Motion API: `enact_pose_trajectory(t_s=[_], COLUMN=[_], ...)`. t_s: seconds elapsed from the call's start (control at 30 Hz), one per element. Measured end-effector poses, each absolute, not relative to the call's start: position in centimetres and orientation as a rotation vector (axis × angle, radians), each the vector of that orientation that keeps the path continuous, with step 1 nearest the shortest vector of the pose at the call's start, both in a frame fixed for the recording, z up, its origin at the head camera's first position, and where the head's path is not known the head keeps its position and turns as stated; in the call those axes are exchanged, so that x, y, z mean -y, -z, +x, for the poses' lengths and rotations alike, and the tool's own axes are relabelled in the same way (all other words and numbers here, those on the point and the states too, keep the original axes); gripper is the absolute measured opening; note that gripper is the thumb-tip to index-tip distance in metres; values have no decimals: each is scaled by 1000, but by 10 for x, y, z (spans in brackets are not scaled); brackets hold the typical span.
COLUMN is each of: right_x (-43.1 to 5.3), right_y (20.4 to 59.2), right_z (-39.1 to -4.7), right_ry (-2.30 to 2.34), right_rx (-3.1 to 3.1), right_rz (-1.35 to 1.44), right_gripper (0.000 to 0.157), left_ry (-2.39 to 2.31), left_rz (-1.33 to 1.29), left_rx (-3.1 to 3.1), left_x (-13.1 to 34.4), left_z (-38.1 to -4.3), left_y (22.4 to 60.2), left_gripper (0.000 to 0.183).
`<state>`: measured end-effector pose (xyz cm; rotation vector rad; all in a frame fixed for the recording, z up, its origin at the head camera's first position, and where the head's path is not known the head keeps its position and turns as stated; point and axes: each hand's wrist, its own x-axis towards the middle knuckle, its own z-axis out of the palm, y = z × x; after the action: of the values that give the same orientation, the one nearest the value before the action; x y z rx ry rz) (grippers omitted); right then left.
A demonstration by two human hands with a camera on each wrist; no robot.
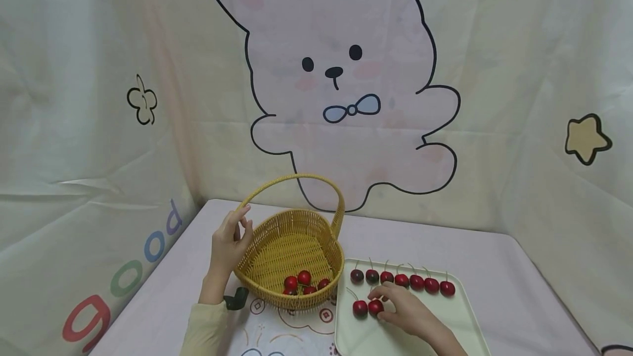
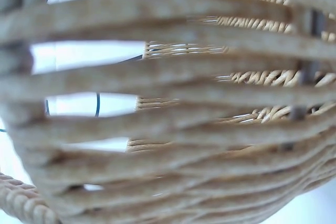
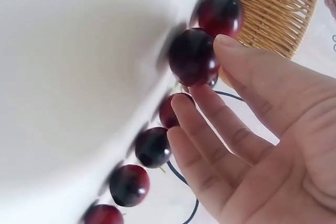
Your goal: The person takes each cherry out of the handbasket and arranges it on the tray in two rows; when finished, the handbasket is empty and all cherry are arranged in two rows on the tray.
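My left hand [image 1: 228, 247] grips the left end of the handle of a yellow wicker basket [image 1: 287, 251], hiding part of it. Several red cherries [image 1: 304, 277] lie in the front of the basket. In the left wrist view the basket's woven side [image 2: 157, 87] fills the picture. Over a pale tray [image 1: 415, 339], my right hand [image 1: 407, 312] pinches a dark red cherry [image 1: 376, 307] between thumb and fingers. The right wrist view shows the thumb against this cherry [image 3: 193, 57]. Another cherry [image 1: 360, 308] sits just left of it.
A row of several stemmed cherries [image 1: 417, 282] lines the tray's far side. A dark object [image 1: 236, 299] shows by the left wrist. The table cloth [image 1: 386, 235] is white with printed drawings, and a rabbit-printed curtain [image 1: 341, 153] hangs behind.
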<state>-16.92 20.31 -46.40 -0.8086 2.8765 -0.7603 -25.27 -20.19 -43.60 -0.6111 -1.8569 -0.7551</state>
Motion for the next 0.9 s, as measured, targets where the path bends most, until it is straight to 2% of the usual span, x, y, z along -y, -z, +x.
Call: enact_pose_trajectory(t_s=[0.23,0.53,0.9], right_x=[-195,-173,-135], right_y=[451,428,416], right_z=[-173,-179,-184], right_ry=[725,915,1036], right_rx=[-2944,-2845,-2828], right_rz=[-865,-816,-976], right_gripper=[26,25,23], left_ry=[758,763,756], left_rz=[-615,-627,-624], left_rx=[1847,1835,1834], left_x=[202,202,202], left_z=[-253,-255,-255], left_y=[436,437,437], left_gripper=[34,34,34])
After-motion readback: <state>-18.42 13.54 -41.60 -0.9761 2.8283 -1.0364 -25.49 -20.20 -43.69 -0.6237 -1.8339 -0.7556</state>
